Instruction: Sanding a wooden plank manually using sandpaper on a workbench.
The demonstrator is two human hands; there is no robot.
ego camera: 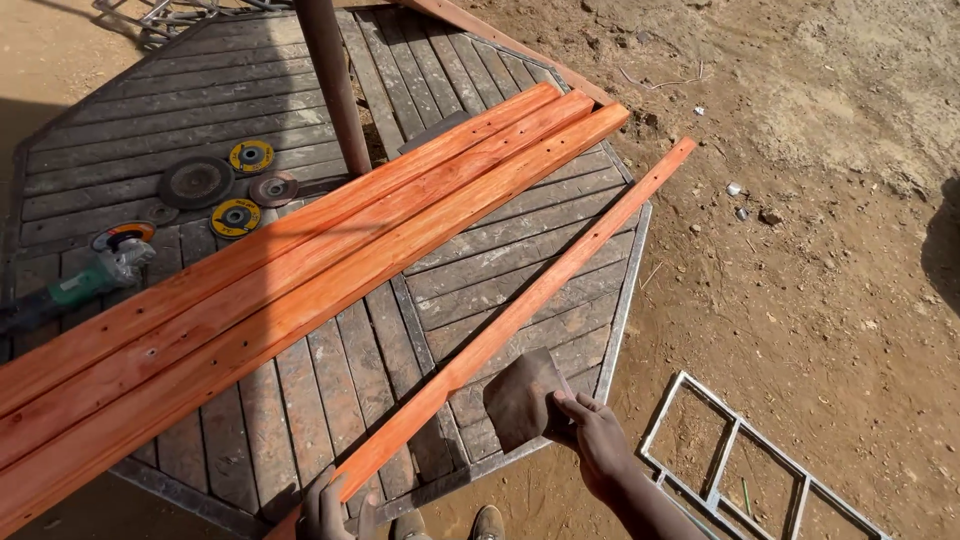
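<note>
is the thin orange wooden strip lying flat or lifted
Lifted at the near end: the thin orange wooden strip is gripped by the left hand, slanting across the table.

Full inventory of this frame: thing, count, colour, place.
wooden planks: 3, orange-stained, side by side diagonally across the table
wooden strip: 1, orange-stained, narrow, diagonal, right of the planks, near end in the left hand
sanding sheet: 1, brown, near table edge, held by the right hand
slatted table: 1, grey weathered wood, metal rim, octagonal
post: 1, dark, upright at table centre
grinding discs: about 5, yellow-labelled and dark, table's left part
angle grinder: 1, green body, left edge
metal frame: 1, pale grey, on dirt lower right
shoes: 2, bottom edge
left hand: 1, bottom edge
right hand: 1, bottom right
</note>
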